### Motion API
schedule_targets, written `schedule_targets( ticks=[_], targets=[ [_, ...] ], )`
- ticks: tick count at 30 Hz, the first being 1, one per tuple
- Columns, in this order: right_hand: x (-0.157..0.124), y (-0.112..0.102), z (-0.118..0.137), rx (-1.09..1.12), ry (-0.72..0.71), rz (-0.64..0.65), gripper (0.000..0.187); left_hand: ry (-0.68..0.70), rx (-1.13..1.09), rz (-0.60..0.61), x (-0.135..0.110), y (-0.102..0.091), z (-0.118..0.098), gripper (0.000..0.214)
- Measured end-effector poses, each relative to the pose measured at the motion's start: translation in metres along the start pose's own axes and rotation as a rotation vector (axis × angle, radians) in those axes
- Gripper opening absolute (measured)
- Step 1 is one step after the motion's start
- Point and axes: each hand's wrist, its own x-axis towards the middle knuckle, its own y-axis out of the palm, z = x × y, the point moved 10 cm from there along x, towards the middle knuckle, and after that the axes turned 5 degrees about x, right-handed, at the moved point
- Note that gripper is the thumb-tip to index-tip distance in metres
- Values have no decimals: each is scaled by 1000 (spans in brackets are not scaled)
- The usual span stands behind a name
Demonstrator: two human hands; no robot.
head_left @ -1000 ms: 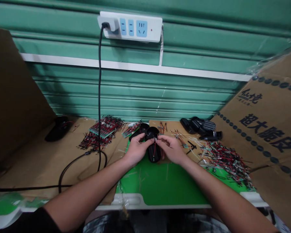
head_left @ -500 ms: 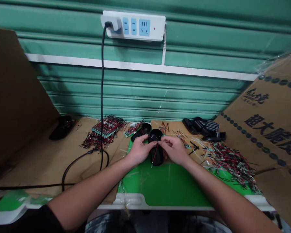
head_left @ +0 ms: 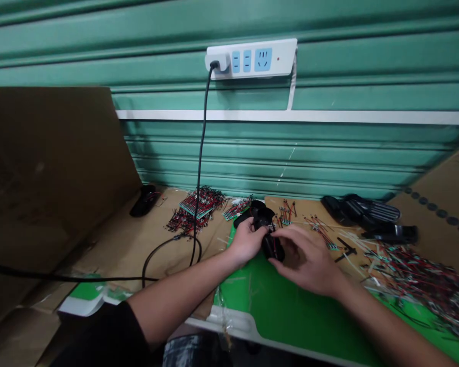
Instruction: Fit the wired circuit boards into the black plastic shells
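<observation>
A black plastic housing (head_left: 273, 248), with a rounded cup at its far end and a longer lower part, sits over the green mat. My left hand (head_left: 248, 241) grips its left side, thumb near the middle. Curved around the lower part from the right is my right hand (head_left: 309, 256), index fingertip by the middle and thumb near the bottom end. A bit of red wire shows inside the housing; its ends are hidden. Just behind the left hand, a second black housing (head_left: 240, 220) lies partly covered.
Small circuit boards with red and black wires (head_left: 197, 206) lie in a pile at left. A large heap of wires (head_left: 424, 280) is at right, near black plastic parts (head_left: 361, 209). A black cable (head_left: 201, 153) hangs from the power strip (head_left: 252, 58). Cardboard (head_left: 53, 188) stands at left.
The camera view has turned left, so the scene sits farther right. My right hand has gone from pinching near the wire to spreading around the housing's lower part. The housing has tilted.
</observation>
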Motion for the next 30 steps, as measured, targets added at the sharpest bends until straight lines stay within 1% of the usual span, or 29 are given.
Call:
schedule_targets(
  ticks=[1,3,6,9,11,13,15,17,20,22,25,28,30],
  targets=[
    [0,2,7,13,-50,17,37,-7,-7,14,0,1,1,20],
    [1,2,14,48,-103,14,28,-33,-30,39,-1,3,2,22],
    [1,-8,9,56,-92,-66,20,-132,-92,39,-2,4,9,27],
    [0,-24,-9,37,34,-173,12,-216,-182,-3,-4,2,14,30],
    [-2,-33,-25,94,163,-231,8,-224,-226,-7,-5,3,12,36],
    [-5,-38,-40,213,288,-282,12,-215,-260,36,-8,8,6,41],
    [-7,-41,-51,327,378,-324,17,-207,-286,99,-12,15,0,43],
    [-8,-43,-58,395,431,-360,21,-190,-282,156,-15,21,-5,45],
    [-7,-42,-63,445,475,-373,25,-123,-163,214,-17,26,-10,46],
    [-5,-41,-63,440,473,-356,25,-73,-71,249,-17,29,-11,45],
    [1,-40,-58,380,390,-333,22,-38,-13,324,-20,38,-10,47],
    [4,-39,-56,321,296,-329,19,-40,4,381,-24,46,-8,48],
    [3,-37,-60,297,278,-338,17,-52,20,397,-26,48,-6,47]
  ],
)
